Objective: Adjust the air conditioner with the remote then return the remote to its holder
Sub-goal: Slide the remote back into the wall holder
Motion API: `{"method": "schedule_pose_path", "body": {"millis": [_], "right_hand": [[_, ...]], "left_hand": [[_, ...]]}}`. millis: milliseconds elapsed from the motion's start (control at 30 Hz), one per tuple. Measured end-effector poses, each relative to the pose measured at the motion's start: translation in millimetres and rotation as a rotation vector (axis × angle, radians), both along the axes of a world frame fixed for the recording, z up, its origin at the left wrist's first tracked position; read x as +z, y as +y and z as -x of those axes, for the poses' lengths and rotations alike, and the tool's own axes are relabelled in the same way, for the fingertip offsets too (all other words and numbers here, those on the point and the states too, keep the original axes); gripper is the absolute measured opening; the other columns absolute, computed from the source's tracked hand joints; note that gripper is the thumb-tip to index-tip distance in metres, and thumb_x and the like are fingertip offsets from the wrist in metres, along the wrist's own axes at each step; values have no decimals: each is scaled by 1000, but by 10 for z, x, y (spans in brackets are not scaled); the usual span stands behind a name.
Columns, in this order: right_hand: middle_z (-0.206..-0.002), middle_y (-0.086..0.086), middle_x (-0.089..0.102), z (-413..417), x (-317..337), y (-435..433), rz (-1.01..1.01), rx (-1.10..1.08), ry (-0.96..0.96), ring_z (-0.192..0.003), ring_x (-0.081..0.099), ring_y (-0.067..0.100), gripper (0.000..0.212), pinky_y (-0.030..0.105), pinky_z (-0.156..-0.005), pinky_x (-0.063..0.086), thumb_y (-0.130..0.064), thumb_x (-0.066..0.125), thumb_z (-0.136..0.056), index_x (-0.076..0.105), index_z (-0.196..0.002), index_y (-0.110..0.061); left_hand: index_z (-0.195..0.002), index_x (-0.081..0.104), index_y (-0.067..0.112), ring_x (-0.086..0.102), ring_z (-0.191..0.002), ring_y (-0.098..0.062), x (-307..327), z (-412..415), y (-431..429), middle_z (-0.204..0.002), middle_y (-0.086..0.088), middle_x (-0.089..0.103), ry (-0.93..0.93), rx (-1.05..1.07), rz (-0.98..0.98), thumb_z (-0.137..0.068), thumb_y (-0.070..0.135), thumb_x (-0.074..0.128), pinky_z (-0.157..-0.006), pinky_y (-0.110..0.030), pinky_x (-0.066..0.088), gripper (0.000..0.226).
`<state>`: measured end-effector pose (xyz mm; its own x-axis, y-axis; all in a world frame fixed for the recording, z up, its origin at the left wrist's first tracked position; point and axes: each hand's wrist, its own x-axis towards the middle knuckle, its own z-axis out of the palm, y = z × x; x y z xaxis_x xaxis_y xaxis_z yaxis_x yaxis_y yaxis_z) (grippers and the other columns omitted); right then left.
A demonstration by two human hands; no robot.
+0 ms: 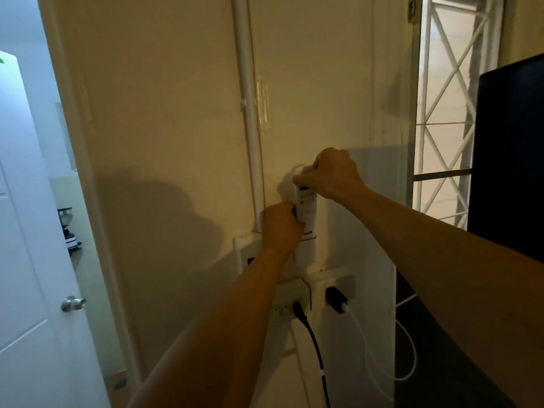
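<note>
The right hand (331, 175) is closing its fingers around the top end of the white air conditioner remote (307, 209), so the top of the remote is being hidden behind the knuckles. The left hand (281, 228) is gripping the lower left edge of the same remote, and its fingers are covering part of the buttons. The remote is standing upright against the cream wall (176, 142), with its bottom end sitting in the white holder (304, 253). The holder is hard to make out, because the left wrist is crossing in front of it and the picture is blurred there. Below, a black plug (335, 298) and a black cable (315, 348) are hanging from the wall sockets (294, 293). A dark screen (512, 160) is being cut off at the right edge, and the white door (26, 231) at the left edge
</note>
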<state>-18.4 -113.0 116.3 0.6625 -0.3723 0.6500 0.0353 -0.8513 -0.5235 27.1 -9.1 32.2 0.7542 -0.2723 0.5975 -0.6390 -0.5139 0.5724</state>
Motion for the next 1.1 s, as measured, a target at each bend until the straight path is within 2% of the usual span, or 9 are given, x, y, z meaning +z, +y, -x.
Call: {"method": "schedule_pose_path", "body": {"millis": [133,300,367,433,600,700,933,1033,1100], "right_hand": [[-49,1,38,-51,-36,-43,2,-19,41,-42,38,13,44,18,-41,28,-30,75,-71,43,-48,-10],[-53,0,44,-132,-48,-48,-34,-30,49,-49,47,13,41,19,-46,37,-30,75,-70,45,-51,-10],[-56,-1,46,-161,-47,-30,-36,-35,70,-49,47,13,41,22,-49,41,-31,75,-71,45,-54,-10],[-59,1,49,-198,-72,-9,-27,-37,108,-50,49,14,42,24,-51,44,-34,76,-71,46,-55,-10],[-71,8,59,-283,-218,-24,-11,-40,198,-65,63,26,41,29,-56,53,-38,77,-68,47,-59,-11],[-65,6,53,-260,-210,-70,-27,-33,237,-53,52,17,47,24,-44,42,-40,81,-69,45,-59,-11],[-65,3,49,-221,-300,-15,-41,-48,195,-58,52,21,41,26,-53,45,-39,72,-78,47,-60,-11],[-72,10,57,-142,-385,30,53,-38,192,-75,60,33,39,30,-58,41,-39,64,-88,60,-82,-1],[-102,21,67,-130,-505,64,27,-74,209,-97,63,39,52,35,-72,47,-45,54,-94,63,-108,4]], "left_hand": [[-84,65,0,57,-69,-14,-126,-18,-41,-84,-10,68,-10,31,14,-83,5,64,-50,-16,40,6],[-88,63,3,66,-83,-27,-345,28,-103,-93,-16,67,38,102,-64,-79,13,71,-60,-27,49,16],[-72,58,6,66,-83,-28,-414,14,-119,-94,-18,68,79,114,-70,-82,12,68,-59,-25,46,15],[-58,47,13,66,-82,-29,-470,-43,-139,-93,-20,69,107,124,-62,-86,12,63,-59,-24,44,32],[-83,66,0,67,-79,-28,-483,-121,-155,-91,-20,69,76,139,-51,-87,14,63,-57,-25,44,14],[-86,66,1,66,-80,-28,-510,-165,-159,-93,-20,68,42,163,-62,-84,15,66,-57,-26,46,14],[-86,67,-3,68,-80,-30,-496,-150,-170,-92,-21,70,58,149,-91,-87,11,62,-65,-32,53,14],[-89,66,-4,67,-81,-33,-481,-134,-136,-92,-22,68,78,119,-132,-89,10,59,-67,-34,55,16],[-91,65,-6,66,-80,-32,-485,-125,-96,-85,-19,66,70,85,-155,-90,9,57,-71,-33,55,17]]}}
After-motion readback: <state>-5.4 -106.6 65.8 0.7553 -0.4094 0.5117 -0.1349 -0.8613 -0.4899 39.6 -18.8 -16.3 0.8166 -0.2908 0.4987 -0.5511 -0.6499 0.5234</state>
